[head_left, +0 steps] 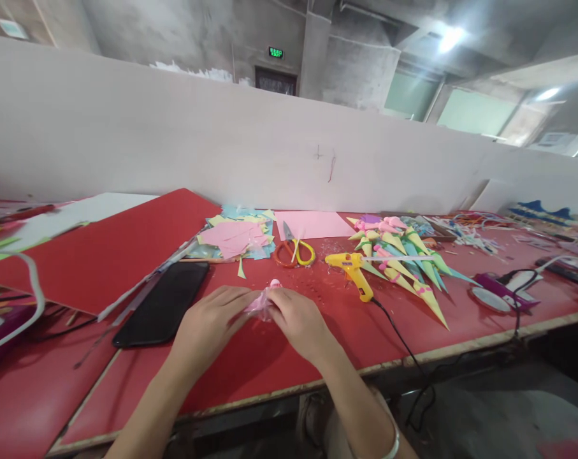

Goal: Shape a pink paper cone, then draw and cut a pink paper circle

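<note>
Both hands meet over the red table, fingers closed around a small piece of clear plastic wrap (pixel 259 306) with something pink in it. My left hand (pixel 213 319) pinches the wrap from the left. My right hand (pixel 296 319) grips it from the right, and a small pink ball-shaped bit (pixel 275 283) shows just beyond the fingertips. What exactly lies inside the plastic is mostly hidden by the fingers. Scissors (pixel 296 252) with red and yellow handles lie beyond the hands. To the right rests a yellow glue gun (pixel 353 271) with a glue stick in it.
A black phone (pixel 163 305) lies left of my hands, by a large red sheet (pixel 126 245). Pink paper pieces (pixel 235 239) are piled behind. Several paper cones (pixel 403 255) lie right of the glue gun, whose cord (pixel 398 331) hangs over the table's front edge. A white partition (pixel 250 153) stands behind.
</note>
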The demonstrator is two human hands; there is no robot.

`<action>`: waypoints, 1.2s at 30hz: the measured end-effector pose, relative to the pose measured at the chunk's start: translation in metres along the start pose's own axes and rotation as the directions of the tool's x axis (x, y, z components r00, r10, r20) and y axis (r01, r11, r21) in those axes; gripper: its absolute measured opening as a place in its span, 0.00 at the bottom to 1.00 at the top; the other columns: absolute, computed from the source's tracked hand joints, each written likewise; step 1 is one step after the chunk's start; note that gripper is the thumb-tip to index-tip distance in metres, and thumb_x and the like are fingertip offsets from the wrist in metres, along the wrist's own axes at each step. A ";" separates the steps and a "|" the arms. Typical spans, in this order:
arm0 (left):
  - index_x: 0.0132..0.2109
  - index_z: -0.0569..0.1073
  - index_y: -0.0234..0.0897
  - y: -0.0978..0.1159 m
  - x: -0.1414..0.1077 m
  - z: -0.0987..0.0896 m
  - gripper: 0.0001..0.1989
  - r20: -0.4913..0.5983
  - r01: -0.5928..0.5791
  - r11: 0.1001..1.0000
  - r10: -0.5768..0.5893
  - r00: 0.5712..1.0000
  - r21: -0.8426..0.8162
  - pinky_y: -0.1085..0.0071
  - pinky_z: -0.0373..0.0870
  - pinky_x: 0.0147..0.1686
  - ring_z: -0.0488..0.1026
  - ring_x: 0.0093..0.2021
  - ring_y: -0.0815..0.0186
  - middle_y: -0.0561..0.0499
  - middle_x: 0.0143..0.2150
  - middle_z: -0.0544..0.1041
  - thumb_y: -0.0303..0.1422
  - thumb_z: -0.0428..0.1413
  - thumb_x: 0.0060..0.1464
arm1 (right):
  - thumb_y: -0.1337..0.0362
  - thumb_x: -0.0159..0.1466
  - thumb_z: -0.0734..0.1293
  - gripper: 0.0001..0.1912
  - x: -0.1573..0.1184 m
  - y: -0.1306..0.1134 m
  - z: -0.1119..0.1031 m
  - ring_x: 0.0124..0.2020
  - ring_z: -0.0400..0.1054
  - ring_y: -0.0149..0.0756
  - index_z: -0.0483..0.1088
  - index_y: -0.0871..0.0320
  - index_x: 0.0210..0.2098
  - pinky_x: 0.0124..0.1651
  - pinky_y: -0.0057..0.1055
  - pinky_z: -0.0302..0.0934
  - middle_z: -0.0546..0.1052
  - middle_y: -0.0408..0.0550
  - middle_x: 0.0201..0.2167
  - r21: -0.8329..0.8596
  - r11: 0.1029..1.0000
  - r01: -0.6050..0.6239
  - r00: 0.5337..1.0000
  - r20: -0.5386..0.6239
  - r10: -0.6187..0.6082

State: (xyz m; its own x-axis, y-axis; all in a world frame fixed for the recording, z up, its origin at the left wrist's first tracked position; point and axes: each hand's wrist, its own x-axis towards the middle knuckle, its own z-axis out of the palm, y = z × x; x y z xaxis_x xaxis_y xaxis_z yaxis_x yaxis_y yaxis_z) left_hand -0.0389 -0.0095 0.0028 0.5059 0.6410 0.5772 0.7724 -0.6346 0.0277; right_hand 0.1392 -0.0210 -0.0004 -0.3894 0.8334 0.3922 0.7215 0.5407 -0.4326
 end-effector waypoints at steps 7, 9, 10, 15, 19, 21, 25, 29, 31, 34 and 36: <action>0.41 0.75 0.40 0.002 -0.001 -0.002 0.23 -0.001 0.026 0.999 -0.026 1.000 -0.031 0.71 0.70 0.35 0.74 0.37 0.64 0.49 0.37 0.79 0.44 0.38 0.59 | 0.66 0.63 0.58 0.08 -0.003 0.005 0.001 0.31 0.66 0.31 0.67 0.59 0.32 0.33 0.24 0.57 0.73 0.45 0.29 0.310 0.947 0.079 0.977 -0.215 -0.011; 0.41 0.75 0.40 0.004 0.000 -0.001 0.23 0.000 0.027 0.999 -0.027 1.000 -0.027 0.71 0.70 0.34 0.74 0.37 0.64 0.48 0.37 0.79 0.43 0.38 0.59 | 0.66 0.62 0.59 0.09 -0.002 0.005 0.000 0.28 0.65 0.29 0.68 0.59 0.29 0.28 0.22 0.56 0.71 0.44 0.26 0.369 0.927 0.063 0.963 -0.266 0.041; 0.41 0.75 0.40 0.005 0.000 -0.001 0.23 0.003 0.032 0.999 -0.032 0.999 -0.026 0.71 0.70 0.34 0.74 0.37 0.64 0.49 0.37 0.79 0.43 0.38 0.59 | 0.66 0.62 0.59 0.09 -0.002 0.005 0.000 0.27 0.65 0.29 0.69 0.59 0.28 0.28 0.22 0.56 0.71 0.44 0.25 0.399 0.915 0.057 0.953 -0.294 0.069; 0.42 0.74 0.42 0.008 0.001 -0.001 0.21 0.030 0.084 0.996 -0.083 0.996 -0.043 0.71 0.70 0.36 0.74 0.38 0.64 0.50 0.39 0.78 0.44 0.40 0.58 | 0.64 0.58 0.63 0.08 0.000 0.004 -0.001 0.26 0.67 0.30 0.72 0.60 0.27 0.30 0.24 0.60 0.73 0.45 0.24 0.596 0.803 -0.005 0.900 -0.347 0.264; 0.42 0.75 0.41 0.009 0.001 -0.001 0.22 0.028 0.111 0.993 -0.110 0.994 -0.039 0.72 0.70 0.36 0.75 0.38 0.64 0.49 0.39 0.78 0.44 0.39 0.57 | 0.63 0.56 0.64 0.08 0.001 0.006 -0.002 0.26 0.70 0.32 0.73 0.61 0.29 0.30 0.25 0.64 0.75 0.46 0.24 0.800 0.597 -0.066 0.866 -0.250 0.432; 0.42 0.75 0.42 0.008 0.001 -0.001 0.22 0.025 0.129 0.991 -0.128 0.991 -0.036 0.72 0.70 0.36 0.75 0.38 0.64 0.49 0.39 0.78 0.44 0.39 0.57 | 0.63 0.55 0.65 0.08 0.002 0.007 -0.002 0.26 0.71 0.32 0.74 0.60 0.30 0.31 0.26 0.66 0.76 0.45 0.24 0.855 0.513 -0.074 0.850 -0.215 0.481; 0.42 0.74 0.42 0.008 0.000 -0.001 0.20 0.034 0.176 0.984 -0.174 0.984 -0.041 0.72 0.70 0.36 0.74 0.38 0.64 0.50 0.39 0.78 0.44 0.41 0.56 | 0.63 0.54 0.66 0.09 0.003 0.007 -0.002 0.29 0.72 0.34 0.74 0.60 0.32 0.36 0.29 0.67 0.78 0.46 0.26 0.906 0.418 -0.068 0.842 -0.172 0.511; 0.43 0.74 0.40 0.009 0.001 -0.001 0.20 0.059 0.214 0.975 -0.211 0.976 -0.062 0.71 0.70 0.36 0.75 0.39 0.63 0.49 0.40 0.78 0.43 0.42 0.55 | 0.65 0.54 0.66 0.10 0.002 0.004 -0.001 0.33 0.73 0.35 0.73 0.60 0.35 0.39 0.29 0.67 0.78 0.47 0.31 0.917 0.397 -0.038 0.873 -0.163 0.460; 0.43 0.73 0.40 0.010 0.001 -0.002 0.19 0.072 0.236 0.968 -0.230 0.970 -0.085 0.71 0.69 0.36 0.75 0.39 0.62 0.48 0.41 0.78 0.43 0.43 0.55 | 0.65 0.55 0.66 0.08 0.001 0.002 -0.001 0.33 0.73 0.35 0.73 0.60 0.34 0.38 0.29 0.67 0.78 0.48 0.31 0.882 0.469 -0.030 0.885 -0.195 0.423; 0.43 0.73 0.40 0.011 0.002 -0.002 0.17 0.091 0.250 0.960 -0.240 0.966 -0.122 0.71 0.69 0.36 0.75 0.39 0.62 0.48 0.40 0.78 0.42 0.45 0.54 | 0.66 0.56 0.65 0.05 -0.001 -0.001 -0.002 0.33 0.71 0.34 0.73 0.60 0.30 0.38 0.29 0.66 0.77 0.48 0.30 0.772 0.634 0.036 0.901 -0.299 0.313; 0.42 0.72 0.40 0.011 0.002 -0.003 0.16 0.096 0.245 0.959 -0.233 0.968 -0.145 0.71 0.69 0.35 0.75 0.38 0.62 0.48 0.40 0.78 0.41 0.46 0.53 | 0.68 0.56 0.65 0.05 -0.001 -0.002 -0.003 0.33 0.70 0.33 0.74 0.59 0.29 0.37 0.28 0.65 0.76 0.47 0.30 0.701 0.708 0.091 0.902 -0.359 0.239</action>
State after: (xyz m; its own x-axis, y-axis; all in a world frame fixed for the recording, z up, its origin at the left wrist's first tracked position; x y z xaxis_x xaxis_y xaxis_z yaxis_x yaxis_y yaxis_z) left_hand -0.0303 -0.0166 0.0068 0.3465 0.8094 0.4741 0.8087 -0.5139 0.2863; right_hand 0.1400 -0.0230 0.0024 0.0265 0.8402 0.5417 0.0739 0.5387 -0.8392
